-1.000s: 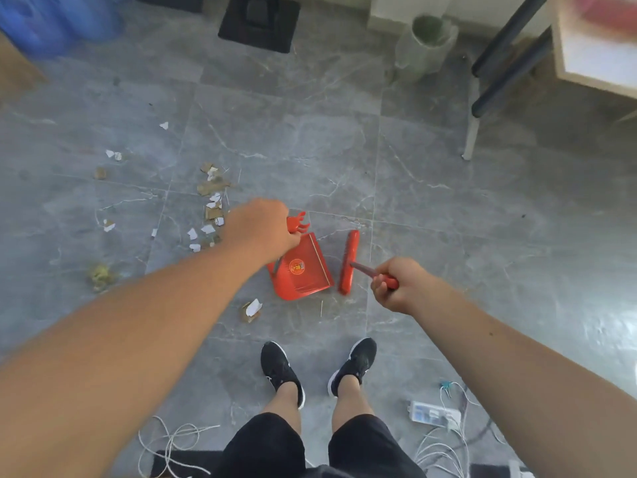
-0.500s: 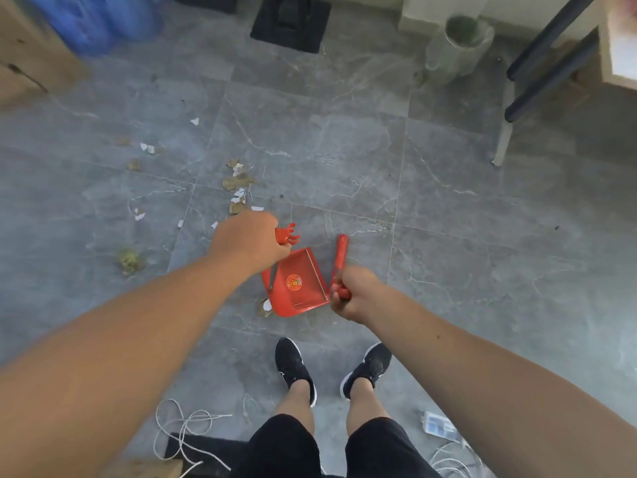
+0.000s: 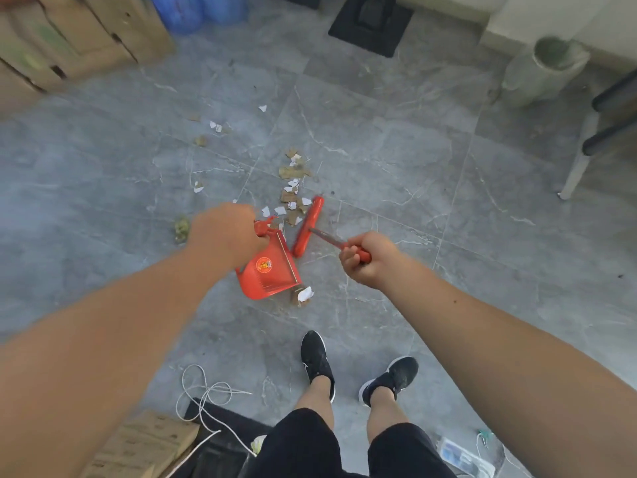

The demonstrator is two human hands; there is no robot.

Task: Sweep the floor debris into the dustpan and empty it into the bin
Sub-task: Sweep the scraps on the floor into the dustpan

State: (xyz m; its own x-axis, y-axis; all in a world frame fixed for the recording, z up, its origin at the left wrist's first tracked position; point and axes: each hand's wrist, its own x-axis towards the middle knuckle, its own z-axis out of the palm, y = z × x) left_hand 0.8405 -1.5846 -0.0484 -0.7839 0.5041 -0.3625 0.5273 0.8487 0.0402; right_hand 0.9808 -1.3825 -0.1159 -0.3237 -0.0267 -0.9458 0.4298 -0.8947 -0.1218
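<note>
My left hand [image 3: 225,232] grips the handle of a red dustpan [image 3: 269,274] that rests on the grey tiled floor, its mouth facing right. My right hand [image 3: 362,258] is closed on the handle of a red broom, whose head [image 3: 307,226] lies just right of the dustpan, beside a pile of white and brown paper scraps [image 3: 293,198]. One larger scrap [image 3: 304,294] lies at the dustpan's near corner. More scraps [image 3: 215,126] and a greenish clump [image 3: 181,227] are scattered to the left. A grey bin [image 3: 546,70] stands at the far right.
Cardboard boxes [image 3: 69,36] stand at the far left, a black stand base [image 3: 370,24] at the back, and furniture legs [image 3: 579,167] on the right. My feet [image 3: 315,360] are below the dustpan. A white cord [image 3: 203,398] and cardboard [image 3: 144,446] lie near left.
The broom head has swung from beside the dustpan's right edge out to the far side, next to the scrap pile. The view has shifted left; the dustpan stays in my left hand.
</note>
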